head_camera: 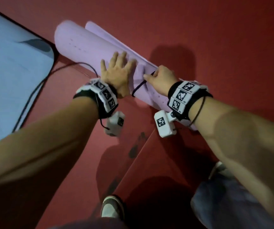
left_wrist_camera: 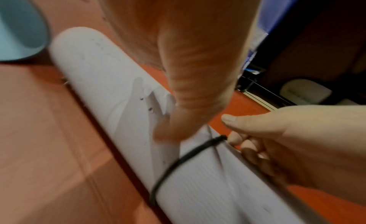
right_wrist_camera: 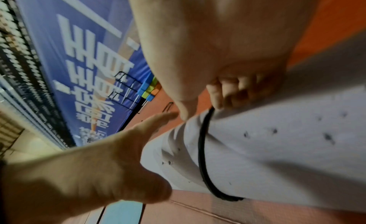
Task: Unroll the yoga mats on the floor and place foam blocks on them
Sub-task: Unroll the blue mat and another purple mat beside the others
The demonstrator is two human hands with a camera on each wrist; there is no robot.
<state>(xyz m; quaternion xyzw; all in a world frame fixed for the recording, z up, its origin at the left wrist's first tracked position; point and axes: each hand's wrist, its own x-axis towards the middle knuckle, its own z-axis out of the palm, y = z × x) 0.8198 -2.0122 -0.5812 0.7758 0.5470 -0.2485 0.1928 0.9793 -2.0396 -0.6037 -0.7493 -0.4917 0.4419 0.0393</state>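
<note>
A rolled lilac yoga mat [head_camera: 86, 43] lies slantwise on the red floor, also seen as a pale roll [left_wrist_camera: 103, 80] [right_wrist_camera: 277, 141]. A black elastic band [head_camera: 138, 86] [left_wrist_camera: 178, 164] [right_wrist_camera: 202, 149] circles it near the middle. My left hand [head_camera: 118, 70] rests flat on the roll with straight fingers [left_wrist_camera: 188, 102], just left of the band. My right hand [head_camera: 159, 78] grips the band with curled fingers [right_wrist_camera: 227, 92] on the roll's far side. A light blue mat [head_camera: 9, 68] lies unrolled at the left. Coloured foam blocks [right_wrist_camera: 149, 89] stand far off by a wall.
A black cord [head_camera: 33, 96] runs over the red floor [head_camera: 215, 30] along the blue mat's edge. My shoe [head_camera: 111, 207] stands near the bottom, my knee [head_camera: 232, 204] at the lower right. A blue banner [right_wrist_camera: 83, 55] hangs on the far wall.
</note>
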